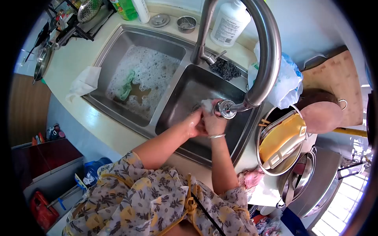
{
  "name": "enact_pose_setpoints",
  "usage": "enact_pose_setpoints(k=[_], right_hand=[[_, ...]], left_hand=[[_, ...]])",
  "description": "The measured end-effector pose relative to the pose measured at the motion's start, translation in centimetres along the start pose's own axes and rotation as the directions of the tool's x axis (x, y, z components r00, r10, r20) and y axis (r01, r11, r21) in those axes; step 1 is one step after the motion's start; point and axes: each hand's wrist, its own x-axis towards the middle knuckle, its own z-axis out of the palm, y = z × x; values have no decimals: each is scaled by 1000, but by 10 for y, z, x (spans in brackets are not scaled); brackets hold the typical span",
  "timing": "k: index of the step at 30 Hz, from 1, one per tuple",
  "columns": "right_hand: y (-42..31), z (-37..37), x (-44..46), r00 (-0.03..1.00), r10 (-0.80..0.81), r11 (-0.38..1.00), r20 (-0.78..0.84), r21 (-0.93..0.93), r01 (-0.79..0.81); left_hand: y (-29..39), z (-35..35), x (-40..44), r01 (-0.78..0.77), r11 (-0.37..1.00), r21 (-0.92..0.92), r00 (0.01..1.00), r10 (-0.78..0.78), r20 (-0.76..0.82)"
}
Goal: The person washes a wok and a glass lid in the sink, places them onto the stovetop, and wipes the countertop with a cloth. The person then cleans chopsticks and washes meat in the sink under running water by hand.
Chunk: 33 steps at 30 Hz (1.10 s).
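Over the right basin [177,100] of a steel sink, my left hand [194,124] and my right hand [214,122] are pressed together under the faucet head [225,109]. Their fingers are curled against each other. A whitish patch [206,104], foam or water, shows at the fingertips; anything between the palms is hidden. A bracelet [216,136] circles my right wrist. The left basin [118,43] holds sudsy water with a pale green cloth [126,85] partly sunk in it.
A dark scrubbing pad [225,70] and white bottle [230,24] sit behind the sink, near the tall curved faucet [271,43]. A strainer cup [186,24] stands behind the left basin. To the right is a bowl [260,151] with a yellow container [281,135]. White paper [86,82] overhangs the left rim.
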Motion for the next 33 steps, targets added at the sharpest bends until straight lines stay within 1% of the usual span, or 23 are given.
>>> enact_pose_setpoints(k=[1, 2, 4, 5, 6, 8, 9, 10, 12, 13, 15, 17, 19, 20, 21, 22, 24, 26, 27, 29, 30, 32, 33], right_hand=[[-20, -6, -5, 995, 29, 980, 94, -201, -10], [-42, -15, -10, 981, 76, 919, 179, -393, 0], [-52, -21, -18, 977, 134, 907, 167, -417, -53], [-54, -22, -19, 970, 194, 892, 150, -438, -110], [-45, -20, -18, 970, 194, 891, 147, -439, -112], [-15, -11, -16, 979, 69, 997, -194, -28, -76], [-17, -19, -11, 969, -132, 970, -209, -227, 83], [-20, -24, -10, 969, -135, 970, -207, -226, 87], [-30, -30, -9, 964, -191, 916, -187, -388, 106], [-27, -26, -9, 947, -182, 940, -264, -328, 89], [-21, -23, -7, 940, -208, 950, -271, -286, 128], [-19, -24, -10, 932, -235, 955, -276, -246, 168], [-23, -27, -14, 960, -234, 918, -153, -360, 166], [-27, -27, -17, 960, -236, 917, -152, -363, 168], [-33, -27, -20, 939, -340, 895, -57, -325, 304], [-43, -28, -24, 897, -441, 858, 34, -275, 433], [-58, -35, -37, 904, -425, 857, 56, -296, 421], [-62, -39, -47, 927, -313, 920, 205, -175, 349], [-72, -41, -50, 898, -351, 913, 264, -119, 391], [-77, -42, -57, 909, -315, 936, 273, -69, 345], [-80, -41, -59, 918, -277, 956, 284, -16, 294], [-86, -40, -61, 920, -277, 959, 278, 19, 283], [-83, -40, -63, 910, -286, 956, 299, 28, 291]], left_hand=[[1, 5, 1, -7, 996, -90, 987, 22, 160], [0, -1, 12, -7, 995, -96, 987, 23, 160], [-1, -16, 38, -139, 988, -74, 900, 157, 407], [0, -18, 45, -304, 948, 95, 852, 226, 472], [1, -9, 37, -302, 948, 96, 852, 223, 473], [5, 17, 9, -138, 970, -202, 970, 173, 169], [6, 15, 7, -77, 977, -198, 972, 117, 202], [6, 15, 6, -80, 976, -200, 972, 121, 203], [3, 13, 1, 6, 998, -55, 999, -4, 48], [2, 13, -1, 6, 999, -54, 999, -4, 46], [-2, 13, -2, 50, 999, 20, 999, -51, 8], [-9, 13, 4, 29, 999, 19, 1000, -29, 12], [-12, 17, 8, 5, 1000, 16, 1000, -5, 18], [-13, 19, 10, -99, 995, -16, 991, 100, 85], [-13, 21, 11, -199, 978, -56, 967, 205, 150], [-11, 24, 4, -197, 979, -60, 967, 204, 154], [-3, 23, -11, -118, 993, -13, 907, 114, 406], [-5, 16, 4, -176, 983, 43, 922, 150, 356], [-1, 13, 1, -197, 978, 61, 909, 159, 384], [4, 12, 7, -128, 979, 160, 934, 65, 351], [6, 16, 2, -131, 979, 159, 934, 68, 351], [6, 27, -18, -133, 989, 65, 963, 113, 245], [3, 21, -14, -133, 989, 65, 963, 113, 245]])
